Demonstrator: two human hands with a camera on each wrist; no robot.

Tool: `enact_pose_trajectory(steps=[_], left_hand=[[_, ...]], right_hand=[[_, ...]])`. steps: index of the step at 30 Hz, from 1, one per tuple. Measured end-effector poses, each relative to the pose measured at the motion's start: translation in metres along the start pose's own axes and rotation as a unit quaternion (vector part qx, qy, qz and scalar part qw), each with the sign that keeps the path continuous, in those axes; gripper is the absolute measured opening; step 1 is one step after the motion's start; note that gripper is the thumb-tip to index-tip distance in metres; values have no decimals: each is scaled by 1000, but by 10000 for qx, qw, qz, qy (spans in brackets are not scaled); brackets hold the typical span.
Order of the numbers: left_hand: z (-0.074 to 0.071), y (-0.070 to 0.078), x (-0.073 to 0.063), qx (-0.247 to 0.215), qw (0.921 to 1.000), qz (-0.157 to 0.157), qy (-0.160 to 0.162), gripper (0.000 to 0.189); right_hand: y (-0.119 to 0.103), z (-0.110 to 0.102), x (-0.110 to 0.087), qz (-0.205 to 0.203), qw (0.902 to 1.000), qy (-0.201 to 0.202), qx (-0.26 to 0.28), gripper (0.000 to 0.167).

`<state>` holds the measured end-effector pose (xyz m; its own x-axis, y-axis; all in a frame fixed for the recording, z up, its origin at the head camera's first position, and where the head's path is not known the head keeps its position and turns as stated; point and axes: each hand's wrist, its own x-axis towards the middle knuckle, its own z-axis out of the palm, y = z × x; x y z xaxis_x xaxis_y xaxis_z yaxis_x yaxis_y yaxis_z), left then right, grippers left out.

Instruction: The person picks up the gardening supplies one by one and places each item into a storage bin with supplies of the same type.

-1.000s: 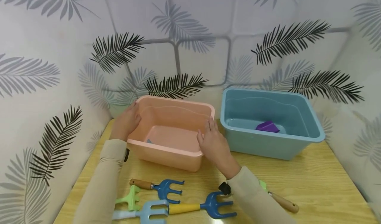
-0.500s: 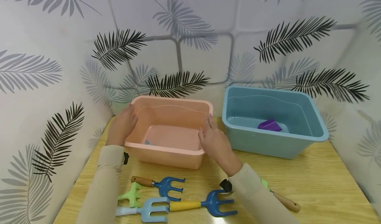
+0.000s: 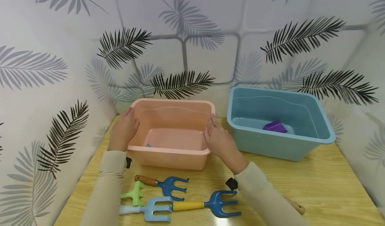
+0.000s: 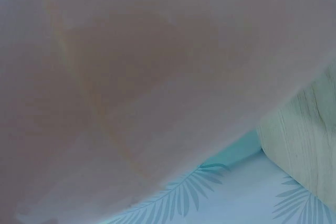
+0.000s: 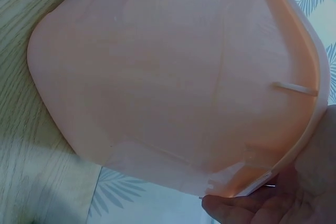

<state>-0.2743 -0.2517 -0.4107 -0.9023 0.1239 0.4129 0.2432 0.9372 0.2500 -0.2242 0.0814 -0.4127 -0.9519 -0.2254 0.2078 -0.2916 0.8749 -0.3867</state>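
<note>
A salmon-pink plastic basin [image 3: 168,159] stands on the wooden table in the head view, its long side facing me. My left hand [image 3: 122,131] grips its left rim, thumb on the inner side. On the opposite end, my right hand [image 3: 222,141] holds the right rim; fingers [image 5: 236,211] curl at the edge in the right wrist view. A small blue piece [image 3: 148,145] shows inside, mostly hidden by the front rim. The left wrist view is filled by the basin's blurred pink wall [image 4: 157,77].
To the right stands a blue basin [image 3: 270,146] with a purple scoop [image 3: 275,126] inside. Before me lie a wooden-handled blue fork [image 3: 169,186], a green rake [image 3: 136,194], a light-blue fork [image 3: 156,210] and a yellow-handled fork [image 3: 216,204]. A wooden handle [image 3: 296,206] shows beside my right sleeve.
The pink basin has turned slightly and now sits squarer to the back wall, both hands moving with it. The head view has shifted a little. The tools lie as before.
</note>
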Motion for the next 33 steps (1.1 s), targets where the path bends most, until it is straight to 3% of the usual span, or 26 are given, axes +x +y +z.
enact_pose_trajectory(steps=[9,21,28,33], left_hand=[[-6,2,-14,23,9997,-221,-98,48],[-9,12,-22,89,9993,-309,-164,50],[-10,17,-28,150,9998,-97,104,46],[-11,17,-32,140,9998,-133,15,47]], right_hand=[[1,0,2,-218,9997,59,125,49],[5,-2,-4,-134,9998,-85,127,50],[6,-4,-11,-54,9997,-72,208,51],[5,-4,-14,23,9996,-120,239,51]])
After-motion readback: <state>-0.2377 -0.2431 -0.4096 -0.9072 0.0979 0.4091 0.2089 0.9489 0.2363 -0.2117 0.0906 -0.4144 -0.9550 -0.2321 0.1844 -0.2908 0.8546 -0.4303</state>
